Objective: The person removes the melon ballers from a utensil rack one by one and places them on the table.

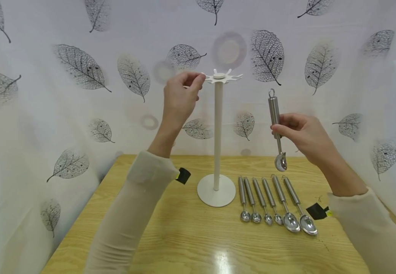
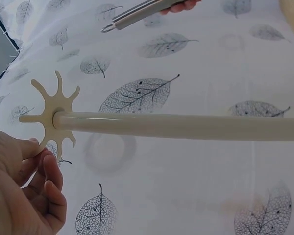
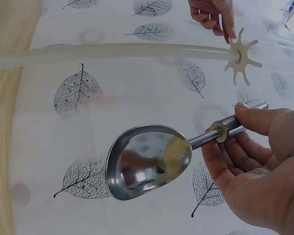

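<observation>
My left hand (image 1: pixel 180 95) is raised beside the white stand (image 1: pixel 218 133), thumb and fingers pinching one prong of its star-shaped hook top (image 2: pixel 49 105). To the right of the stand, my right hand (image 1: pixel 300 133) grips a metal scoop (image 1: pixel 274 114) by its thick brushed handle. The scoop hangs almost upright in the air, hanging ring on top and bowl downward. Seen from the right wrist, its shiny oval bowl (image 3: pixel 147 161) points away from my fingers. No utensil hangs from the prongs.
Several metal spoons and scoops (image 1: pixel 267 194) lie side by side on the wooden table (image 1: pixel 170 236), handles toward the back. The stand's round base (image 1: pixel 206 192) stands left of them. Behind the table hangs a white leaf-patterned cloth (image 1: pixel 170 125).
</observation>
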`<state>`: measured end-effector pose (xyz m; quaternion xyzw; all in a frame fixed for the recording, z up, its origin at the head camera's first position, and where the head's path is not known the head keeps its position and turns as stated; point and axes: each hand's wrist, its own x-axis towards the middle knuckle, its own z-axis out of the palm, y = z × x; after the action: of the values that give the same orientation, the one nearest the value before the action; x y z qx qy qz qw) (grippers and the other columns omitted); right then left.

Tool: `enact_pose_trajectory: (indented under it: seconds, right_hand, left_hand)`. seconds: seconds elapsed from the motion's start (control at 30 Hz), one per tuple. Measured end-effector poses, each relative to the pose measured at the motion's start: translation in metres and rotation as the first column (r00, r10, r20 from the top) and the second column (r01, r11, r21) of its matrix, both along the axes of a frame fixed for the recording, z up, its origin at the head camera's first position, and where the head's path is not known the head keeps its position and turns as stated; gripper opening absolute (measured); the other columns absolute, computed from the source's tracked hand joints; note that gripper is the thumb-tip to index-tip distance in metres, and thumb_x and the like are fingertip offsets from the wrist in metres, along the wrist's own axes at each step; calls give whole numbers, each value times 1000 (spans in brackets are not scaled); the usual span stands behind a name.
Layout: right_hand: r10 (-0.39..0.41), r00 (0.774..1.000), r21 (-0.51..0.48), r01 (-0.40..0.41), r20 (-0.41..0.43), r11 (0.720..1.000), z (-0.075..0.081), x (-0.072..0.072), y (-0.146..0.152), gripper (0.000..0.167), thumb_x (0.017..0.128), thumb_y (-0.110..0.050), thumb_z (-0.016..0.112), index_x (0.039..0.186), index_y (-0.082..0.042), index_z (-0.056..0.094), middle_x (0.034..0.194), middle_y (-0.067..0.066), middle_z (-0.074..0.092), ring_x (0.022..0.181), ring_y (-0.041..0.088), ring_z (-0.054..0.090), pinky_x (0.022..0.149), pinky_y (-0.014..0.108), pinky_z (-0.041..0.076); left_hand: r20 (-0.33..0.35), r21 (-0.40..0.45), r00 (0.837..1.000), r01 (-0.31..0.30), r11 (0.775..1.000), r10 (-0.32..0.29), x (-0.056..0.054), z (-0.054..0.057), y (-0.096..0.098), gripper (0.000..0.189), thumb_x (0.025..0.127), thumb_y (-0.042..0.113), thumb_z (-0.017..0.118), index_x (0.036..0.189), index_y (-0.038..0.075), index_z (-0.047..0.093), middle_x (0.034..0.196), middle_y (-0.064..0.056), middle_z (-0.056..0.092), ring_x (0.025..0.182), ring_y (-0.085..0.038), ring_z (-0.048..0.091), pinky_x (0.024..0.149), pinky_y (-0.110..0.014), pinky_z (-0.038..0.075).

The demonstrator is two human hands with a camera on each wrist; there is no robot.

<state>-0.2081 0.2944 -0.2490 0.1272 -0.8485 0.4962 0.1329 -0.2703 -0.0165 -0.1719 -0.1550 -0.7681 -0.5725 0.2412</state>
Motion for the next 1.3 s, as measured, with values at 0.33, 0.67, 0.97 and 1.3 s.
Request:
enact_pose_trajectory:
  seconds: [0.33,0.67,0.97,1.3]
  right_hand:
    - [-55,997,104,48,58,993,-29,18,44,33,107,-24,68,125,3,67,102,-12,74,97,4,66,83,12,48]
    - [-75,993,90,67,86,994,-51,33,73,29,107,-21,68,123,3,67,104,-13,74,96,1,66,82,10,50]
    - [-128,980,123,109,155,986,-71,41,95,35,107,-24,67,125,6,64,101,-12,74,94,0,66,80,9,48]
    - [-146,935,159,98,322,982,-100,40,123,38,108,-31,65,129,2,64,100,-16,72,92,1,68,84,19,50]
  left_hand:
    - [-10,29,1000,13,999,-12,-1,1,-1,23,106,23,70,121,7,77,100,-7,73,72,-17,64,68,-26,54]
    - [-17,25,1000,16,1000,-16,-2,1,-1,20,105,21,71,117,5,77,96,-4,72,71,-17,63,68,-26,54]
    - [-7,26,1000,23,999,-23,-1,1,-1,20,105,21,71,117,6,78,98,-7,72,72,-17,64,68,-26,54]
    - [-10,16,1000,18,1000,-18,1,1,-1,19,105,19,70,117,6,78,95,-4,71,71,-17,63,67,-26,53]
